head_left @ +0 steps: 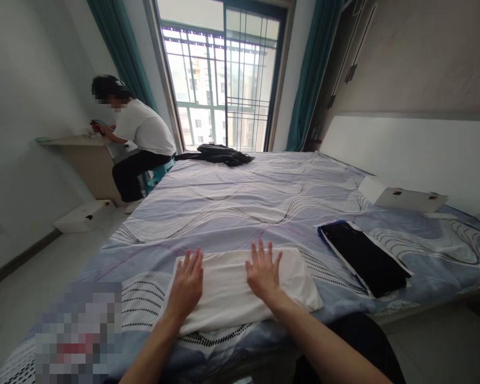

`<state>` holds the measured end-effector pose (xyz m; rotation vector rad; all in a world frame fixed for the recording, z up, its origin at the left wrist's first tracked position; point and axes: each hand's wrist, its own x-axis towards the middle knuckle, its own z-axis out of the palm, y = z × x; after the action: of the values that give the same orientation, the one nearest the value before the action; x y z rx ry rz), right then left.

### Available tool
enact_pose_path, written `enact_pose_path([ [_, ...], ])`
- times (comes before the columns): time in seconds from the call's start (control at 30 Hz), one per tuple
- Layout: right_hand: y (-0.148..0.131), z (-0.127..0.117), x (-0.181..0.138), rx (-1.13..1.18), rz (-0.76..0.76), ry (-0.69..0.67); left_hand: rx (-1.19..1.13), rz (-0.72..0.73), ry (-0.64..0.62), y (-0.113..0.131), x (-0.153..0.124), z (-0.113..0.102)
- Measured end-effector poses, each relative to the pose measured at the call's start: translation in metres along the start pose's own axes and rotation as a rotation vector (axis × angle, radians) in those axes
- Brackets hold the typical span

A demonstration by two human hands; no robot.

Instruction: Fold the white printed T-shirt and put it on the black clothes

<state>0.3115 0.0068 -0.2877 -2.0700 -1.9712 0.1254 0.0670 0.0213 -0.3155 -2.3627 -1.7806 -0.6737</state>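
White folded rectangular cloth [224,293] lies flat on the near edge of the bed, which has a blue-grey, wavy-patterned sheet [232,213]. Long axis runs left to right across the view, roughly parallel to the near bed edge, right end slightly farther off; short sides point toward the window.

Left hand [189,282]: palm down on the cloth's left end, fingers extended away from the wearer; grip flattened out, not closed around anything. Right hand [264,271]: palm down, right of the cloth's middle, fingers spread; grip likewise flat.

Hidden: the cloth under both palms; its near-left corner, partly behind the left forearm; its near edge, partly behind the right forearm. Layer count cannot be read. Lower-left bed area pixelated, contents unreadable.

To the right, apart from the cloth: black folded fabric [364,258] over white and blue edges, long axis slanting from far left to near right.
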Motion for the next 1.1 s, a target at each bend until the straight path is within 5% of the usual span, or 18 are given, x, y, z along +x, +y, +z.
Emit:
enact_pose_path([
  [0.1, -0.064, 0.019, -0.01, 0.166, -0.257, -0.106, -0.044, 0.181, -0.103, 0.009, -0.005, 0.018],
  [0.2, -0.076, 0.036, -0.017, 0.242, -0.302, -0.187, 0.024, 0.126, -0.177, 0.002, -0.01, 0.028],
  [0.3, -0.038, 0.039, -0.016, 0.204, -0.248, -0.167, 0.059, 0.053, -0.172, -0.005, -0.011, 0.025],
  [0.6, 0.135, 0.01, -0.01, -0.12, 0.189, -0.103, 0.104, -0.099, -0.239, -0.011, -0.004, 0.018],
  [0.77, 0.174, -0.004, -0.017, -0.167, 0.325, -0.2, 0.118, -0.309, -0.29, -0.041, 0.006, 0.011],
  [0.9, 0.128, -0.013, -0.023, -0.172, 0.386, -0.095, 0.135, -0.378, -0.24, -0.054, 0.015, -0.006],
  [1.0, 0.051, -0.008, -0.041, -0.02, 0.044, -0.072, 0.102, -0.471, -0.258, -0.052, 0.019, -0.02],
  [1.1, -0.033, 0.006, -0.069, 0.177, -0.392, -0.19, -0.002, -0.588, -0.325, -0.053, 0.02, -0.029],
])
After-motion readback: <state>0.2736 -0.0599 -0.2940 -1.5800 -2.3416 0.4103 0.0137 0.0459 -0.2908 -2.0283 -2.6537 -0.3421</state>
